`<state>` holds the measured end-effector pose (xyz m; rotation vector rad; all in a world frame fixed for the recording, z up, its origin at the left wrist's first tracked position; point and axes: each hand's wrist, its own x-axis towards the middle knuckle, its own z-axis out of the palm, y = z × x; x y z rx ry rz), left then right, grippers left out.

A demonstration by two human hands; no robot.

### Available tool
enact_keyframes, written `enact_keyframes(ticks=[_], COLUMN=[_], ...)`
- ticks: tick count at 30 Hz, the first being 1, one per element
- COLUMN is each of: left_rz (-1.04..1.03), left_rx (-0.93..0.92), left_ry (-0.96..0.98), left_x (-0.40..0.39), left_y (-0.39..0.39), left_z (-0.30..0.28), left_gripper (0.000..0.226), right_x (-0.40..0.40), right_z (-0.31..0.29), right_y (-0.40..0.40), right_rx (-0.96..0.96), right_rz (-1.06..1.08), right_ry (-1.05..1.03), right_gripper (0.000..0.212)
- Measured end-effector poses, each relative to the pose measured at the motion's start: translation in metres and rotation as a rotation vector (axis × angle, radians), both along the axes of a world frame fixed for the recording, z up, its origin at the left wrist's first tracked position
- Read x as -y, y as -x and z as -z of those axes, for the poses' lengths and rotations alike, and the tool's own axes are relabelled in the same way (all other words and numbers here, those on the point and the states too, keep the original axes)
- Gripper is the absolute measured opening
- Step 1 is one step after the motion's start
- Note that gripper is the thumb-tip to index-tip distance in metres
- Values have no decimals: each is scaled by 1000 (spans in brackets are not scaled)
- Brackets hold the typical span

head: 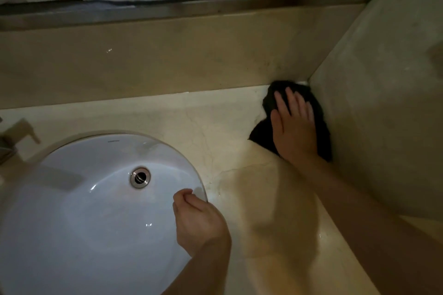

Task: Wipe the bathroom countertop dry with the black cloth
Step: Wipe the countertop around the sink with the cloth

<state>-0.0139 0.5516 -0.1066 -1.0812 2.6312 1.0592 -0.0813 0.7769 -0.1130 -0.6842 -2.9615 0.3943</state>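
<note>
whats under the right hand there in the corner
The black cloth lies under the right hand, whose flat fingers press it onto the countertop in the back corner. The countertop beneath the cloth is covered, so its wetness can't be judged.

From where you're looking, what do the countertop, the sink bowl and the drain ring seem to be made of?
Countertop: looks like polished cream stone, perhaps marble, going by its thin dark veins and sheen.
Sink bowl: seems glazed white ceramic; it is smooth and shows small bright glints.
Drain ring: appears to be shiny metal, silvery and reflective; which metal cannot be told.
</note>
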Motion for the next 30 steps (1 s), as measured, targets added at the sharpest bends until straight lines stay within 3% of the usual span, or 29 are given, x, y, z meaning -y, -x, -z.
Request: enact_keyframes(ticks=[6, 9, 14, 20, 22, 26, 30], left_rz=[22, 37, 36, 64, 60, 76, 106], left_rx=[16, 17, 18, 17, 37, 62, 54], left_ry=[-4, -29, -23, -21, -19, -15, -3], left_x=[0, -2, -4, -7, -7, -8, -5], left_y=[3, 2, 2, 2, 3, 6, 4], left_z=[-3, -5, -7, -8, -9, -12, -11], left_gripper=[26, 27, 29, 29, 30, 36, 37], right_x=[100, 88, 28, 42, 73, 141, 120], right_z=[-13, -17, -14, -5, -6, -7, -2], right_y=[-113, -133, -79, 26, 44, 45, 23], right_rx=[118, 186, 200, 77, 73, -75, -53], right_rz=[-317, -459, -4, 241, 172, -199, -409], right_ry=[67, 41, -18, -16, 7, 64, 46], right_gripper=[52, 60, 63, 64, 69, 63, 52])
